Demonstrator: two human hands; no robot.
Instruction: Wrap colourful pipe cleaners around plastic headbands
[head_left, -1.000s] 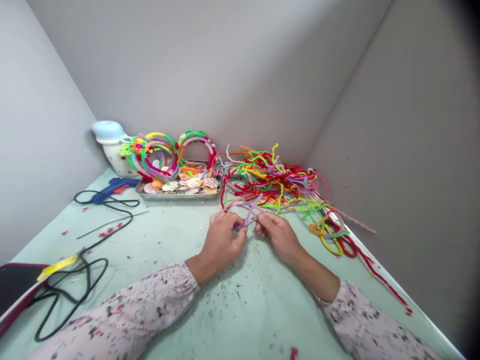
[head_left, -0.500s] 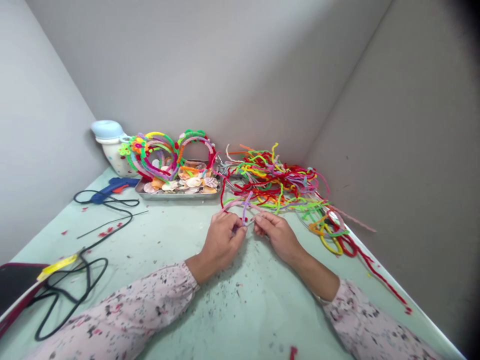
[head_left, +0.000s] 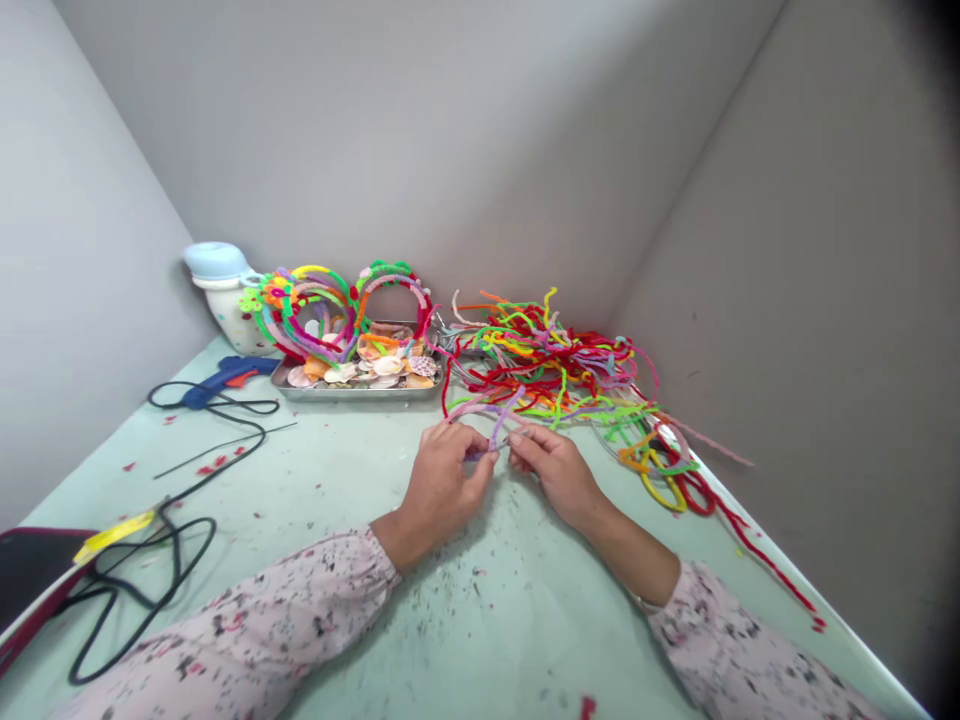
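Near the middle of the table, my left hand (head_left: pixel 448 478) is closed, thumb and forefinger pinching a light purple pipe cleaner (head_left: pixel 508 412). One end of it sticks up above the fingertips, leaning to the right. Close beside it, my right hand (head_left: pixel 553 468) is closed too, its fingertips pinching a thin grey band that shows only a little between the hands. A pale pink and purple fuzzy arch (head_left: pixel 480 405) curves behind both hands. How it joins the pieces in the fingers is hidden.
A metal tray (head_left: pixel 360 393) of shells (head_left: pixel 386 365) holds several pipe-cleaner headbands (head_left: pixel 394 275). Right of it lies a tangled heap of pipe cleaners (head_left: pixel 555 350). On the left are a blue glue gun (head_left: pixel 217 378), a black cord (head_left: pixel 176 560) and a white cup (head_left: pixel 232 310) with a blue lid.
The free end of the purple pipe cleaner has swung to the right and now leans more. Both hands stay almost in place with their pinches kept.
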